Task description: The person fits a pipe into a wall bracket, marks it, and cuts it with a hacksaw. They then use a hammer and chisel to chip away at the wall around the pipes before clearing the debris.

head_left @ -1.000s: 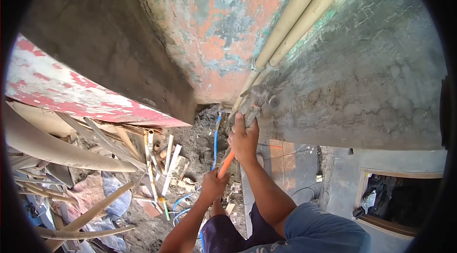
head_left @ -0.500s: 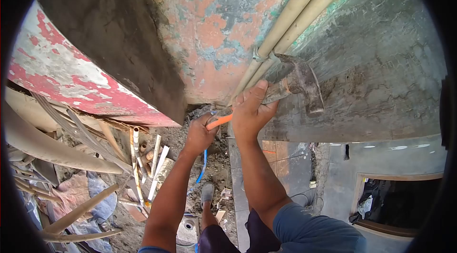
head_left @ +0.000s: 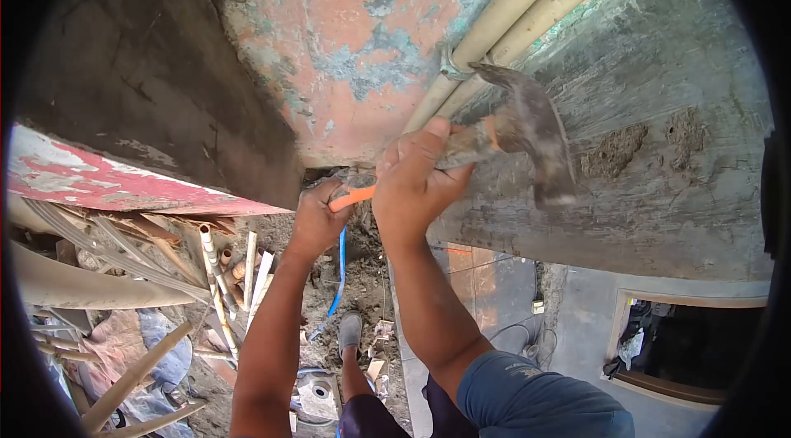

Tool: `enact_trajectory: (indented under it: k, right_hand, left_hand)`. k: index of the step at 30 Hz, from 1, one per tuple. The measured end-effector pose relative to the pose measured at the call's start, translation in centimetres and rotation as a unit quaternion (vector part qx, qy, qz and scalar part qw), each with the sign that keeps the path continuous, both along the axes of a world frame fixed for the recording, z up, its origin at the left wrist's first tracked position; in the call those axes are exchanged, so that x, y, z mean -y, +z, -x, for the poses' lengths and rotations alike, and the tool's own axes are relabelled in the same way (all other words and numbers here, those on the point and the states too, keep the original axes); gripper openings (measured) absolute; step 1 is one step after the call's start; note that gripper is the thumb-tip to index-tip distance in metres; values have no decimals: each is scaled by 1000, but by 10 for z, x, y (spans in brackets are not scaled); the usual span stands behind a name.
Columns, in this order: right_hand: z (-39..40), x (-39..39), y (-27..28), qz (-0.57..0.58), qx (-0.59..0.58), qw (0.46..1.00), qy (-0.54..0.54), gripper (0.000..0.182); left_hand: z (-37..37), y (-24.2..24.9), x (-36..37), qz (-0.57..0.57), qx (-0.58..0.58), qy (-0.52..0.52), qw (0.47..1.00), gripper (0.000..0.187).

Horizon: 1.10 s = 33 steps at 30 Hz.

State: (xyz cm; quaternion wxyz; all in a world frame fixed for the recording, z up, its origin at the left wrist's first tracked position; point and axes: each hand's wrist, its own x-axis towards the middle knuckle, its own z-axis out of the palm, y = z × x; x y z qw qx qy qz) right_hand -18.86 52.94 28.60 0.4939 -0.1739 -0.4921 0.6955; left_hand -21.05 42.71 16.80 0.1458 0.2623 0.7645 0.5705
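Observation:
Both of my hands are closed round the handle of a claw hammer (head_left: pixel 540 129). My right hand (head_left: pixel 416 178) grips it nearer the head, and my left hand (head_left: pixel 317 220) holds the orange lower end (head_left: pixel 352 198). The metal head is slightly blurred; its pointed claw lies by a clamp (head_left: pixel 451 64) on two beige pipes (head_left: pixel 515 5), and I cannot tell whether they touch. Behind the pipes are a wall with peeling orange paint (head_left: pixel 354 18) and a grey plastered surface (head_left: pixel 643 182) with rough patches.
At the left, a dark plastered block (head_left: pixel 148 67) juts out above a pink-edged face (head_left: pixel 99 178). Below lie pipes and poles (head_left: pixel 140 376), cloth (head_left: pixel 115 343), a blue hose (head_left: pixel 341 273) and rubble. A framed opening (head_left: pixel 700 347) is at the lower right.
Both hands have shifted slightly left in view with the hammer. The hammer head has swung a little lower, and the whole view has shifted, showing more of the rough patches on the grey surface.

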Motion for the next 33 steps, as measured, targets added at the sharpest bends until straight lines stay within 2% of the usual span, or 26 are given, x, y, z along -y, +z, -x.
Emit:
enact_trajectory:
  k: [2, 3, 9, 14, 16, 18, 20, 23, 25, 27, 28, 29, 30, 31, 33]
  right_hand:
    - [10, -5, -24, 3, 48, 999, -13, 18]
    - [18, -5, -25, 2, 90, 996, -26, 18]
    - [15, -8, -30, -9, 102, 995, -21, 18]
    - [-12, -16, 21, 66, 165, 982, 61, 18]
    - [-17, -20, 28, 75, 240, 964, 82, 30]
    - [-14, -22, 31, 20, 241, 968, 72, 30]
    - [-15, -21, 32, 95, 200, 968, 117, 18]
    - [-14, -21, 29, 87, 201, 970, 107, 18]
    - [-19, -18, 50, 126, 213, 960, 128, 17]
    - [-38, -17, 67, 171, 234, 946, 144, 17]
    - [-63, -7, 72, 252, 252, 920, 162, 17]
    - [-82, 4, 82, 324, 261, 890, 185, 18]
    - [-95, 19, 84, 321, 254, 893, 188, 18]
    - [-105, 35, 75, 311, 236, 904, 172, 18]
    - [-111, 48, 67, 271, 224, 921, 166, 19]
  left_hand:
    - [-7, -20, 4, 32, 6, 62, 998, 12]
    - [-10, -7, 6, 58, 6, 54, 997, 13]
    - [-21, -3, 13, 78, 71, 41, 994, 13]
    - [-83, 59, 17, 107, 171, 82, 976, 18]
    - [-96, 70, 15, 148, 165, 103, 970, 21]
    - [-94, 71, 14, 179, 152, 127, 964, 24]
    - [-95, 65, 18, 202, 145, 101, 963, 28]
    - [-88, 74, 16, 200, 158, 96, 962, 28]
    - [-102, 101, 22, 203, 173, 95, 959, 29]
    - [-147, 156, 42, 267, 129, 19, 955, 31]
    - [-160, 191, 54, 283, 213, 23, 935, 32]
    - [-173, 182, 73, 276, 244, 59, 928, 32]
    - [-177, 167, 88, 258, 261, 90, 926, 33]
    - [-175, 172, 94, 296, 227, 67, 925, 32]
    - [-185, 144, 96, 269, 190, 54, 943, 31]
